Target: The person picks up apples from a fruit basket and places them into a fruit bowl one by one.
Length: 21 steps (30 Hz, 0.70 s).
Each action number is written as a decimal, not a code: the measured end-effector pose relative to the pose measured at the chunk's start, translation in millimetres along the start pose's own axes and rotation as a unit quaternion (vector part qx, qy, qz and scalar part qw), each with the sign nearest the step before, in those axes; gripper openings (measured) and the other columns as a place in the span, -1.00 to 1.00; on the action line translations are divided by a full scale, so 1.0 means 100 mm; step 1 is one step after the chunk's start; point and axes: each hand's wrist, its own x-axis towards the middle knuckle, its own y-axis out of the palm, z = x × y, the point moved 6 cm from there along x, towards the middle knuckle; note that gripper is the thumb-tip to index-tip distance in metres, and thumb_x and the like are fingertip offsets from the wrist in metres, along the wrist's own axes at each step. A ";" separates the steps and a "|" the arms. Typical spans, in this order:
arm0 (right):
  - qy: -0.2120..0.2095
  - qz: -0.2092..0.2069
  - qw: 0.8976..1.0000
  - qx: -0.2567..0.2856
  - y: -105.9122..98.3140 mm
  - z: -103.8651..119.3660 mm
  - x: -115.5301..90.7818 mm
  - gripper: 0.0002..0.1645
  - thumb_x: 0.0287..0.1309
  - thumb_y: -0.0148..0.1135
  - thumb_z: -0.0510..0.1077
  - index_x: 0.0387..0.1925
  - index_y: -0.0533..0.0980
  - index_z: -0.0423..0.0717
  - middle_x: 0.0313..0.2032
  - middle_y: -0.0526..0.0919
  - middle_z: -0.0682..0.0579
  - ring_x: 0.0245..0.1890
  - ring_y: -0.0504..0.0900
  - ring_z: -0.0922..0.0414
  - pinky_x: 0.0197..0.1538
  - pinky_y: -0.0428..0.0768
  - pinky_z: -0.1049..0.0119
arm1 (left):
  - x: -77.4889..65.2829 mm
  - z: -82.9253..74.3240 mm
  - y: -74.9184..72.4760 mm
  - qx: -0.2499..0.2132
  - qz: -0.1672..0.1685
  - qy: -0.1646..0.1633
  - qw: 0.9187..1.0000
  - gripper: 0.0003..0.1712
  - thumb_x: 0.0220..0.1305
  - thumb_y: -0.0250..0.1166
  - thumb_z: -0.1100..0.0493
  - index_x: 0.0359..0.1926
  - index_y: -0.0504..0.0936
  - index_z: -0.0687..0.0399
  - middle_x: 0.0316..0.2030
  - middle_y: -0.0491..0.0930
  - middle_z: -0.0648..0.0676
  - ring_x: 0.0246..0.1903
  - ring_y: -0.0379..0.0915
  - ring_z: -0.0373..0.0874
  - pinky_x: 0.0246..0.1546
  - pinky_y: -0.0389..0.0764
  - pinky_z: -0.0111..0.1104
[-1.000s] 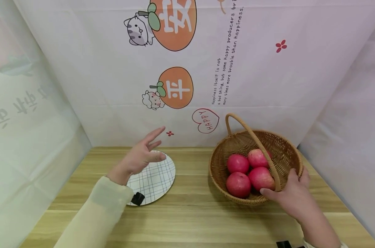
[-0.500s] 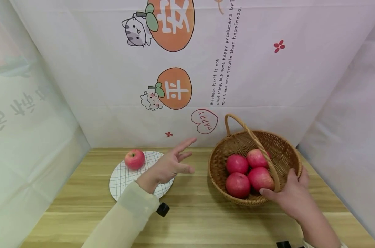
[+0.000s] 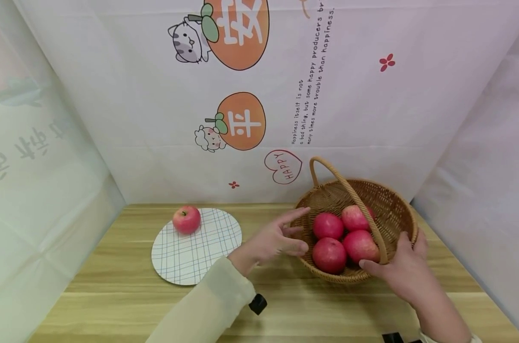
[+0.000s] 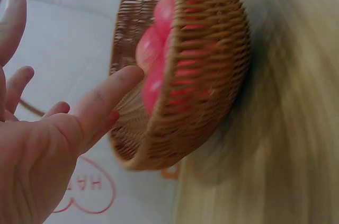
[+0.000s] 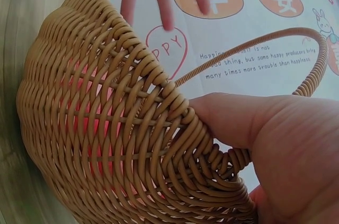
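A brown wicker basket (image 3: 304, 259) with an arched handle (image 3: 353, 195) stands on the right, tilted so its opening faces left and towards me. Several red apples (image 3: 330, 256) lie inside it. My right hand (image 3: 409, 271) grips the basket's right rim, thumb over the edge by the handle's foot. At the basket's left rim hovers my left hand (image 3: 269, 243), fingers spread and holding nothing; the left wrist view puts its thumb close to the apples (image 4: 153, 83). One apple (image 3: 187, 219) sits on the far left part of a round white checked plate (image 3: 178, 267).
The basket and plate stand on a wood-grain table (image 3: 113, 286). A white printed cloth (image 3: 156, 105) rises along the table's back edge, with more white cloth on the left (image 3: 49, 166) and right (image 3: 478, 190).
My left hand has moved right, from over the plate to the basket's left rim, uncovering the apple on the plate. My right hand and the basket have stayed in place.
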 end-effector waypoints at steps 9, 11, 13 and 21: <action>-0.006 -0.005 1.000 -0.002 -0.01 0.02 -0.01 0.58 0.07 0.46 0.25 0.34 -0.44 -0.70 0.33 -0.77 -0.50 0.31 -0.29 -0.64 0.16 0.14 -0.54 | 0.23 0.22 0.15 -0.005 -0.018 -0.034 0.999 -0.10 0.13 0.45 0.45 0.44 0.40 -0.19 0.39 0.19 0.04 0.25 0.30 0.06 -0.13 0.69 -0.16; -0.006 -0.005 1.000 -0.001 -0.01 0.02 -0.01 0.57 0.07 0.46 0.25 0.35 -0.43 -0.69 0.33 -0.77 -0.50 0.31 -0.31 -0.63 0.16 0.14 -0.54 | 0.27 0.25 0.18 -0.003 -0.015 -0.045 0.999 -0.12 0.14 0.45 0.43 0.44 0.40 -0.17 0.39 0.18 0.04 0.25 0.29 0.09 -0.11 0.68 -0.15; -0.005 -0.003 1.000 -0.002 -0.01 0.02 -0.01 0.58 0.07 0.46 0.26 0.34 -0.44 -0.69 0.33 -0.78 -0.49 0.31 -0.32 -0.63 0.16 0.14 -0.54 | 0.31 0.27 0.21 -0.002 -0.011 -0.057 0.998 -0.12 0.14 0.46 0.43 0.44 0.40 -0.15 0.38 0.18 0.01 0.25 0.30 0.11 -0.09 0.67 -0.12; -0.011 -0.004 1.000 -0.003 0.00 0.04 -0.01 0.59 0.06 0.47 0.25 0.34 -0.45 -0.69 0.34 -0.81 -0.45 0.32 -0.38 -0.62 0.16 0.12 -0.55 | 0.42 0.37 0.24 -0.014 0.011 -0.097 0.995 -0.15 0.16 0.43 0.45 0.43 0.40 -0.13 0.33 0.29 0.16 -0.07 0.59 -0.04 -0.06 0.64 -0.01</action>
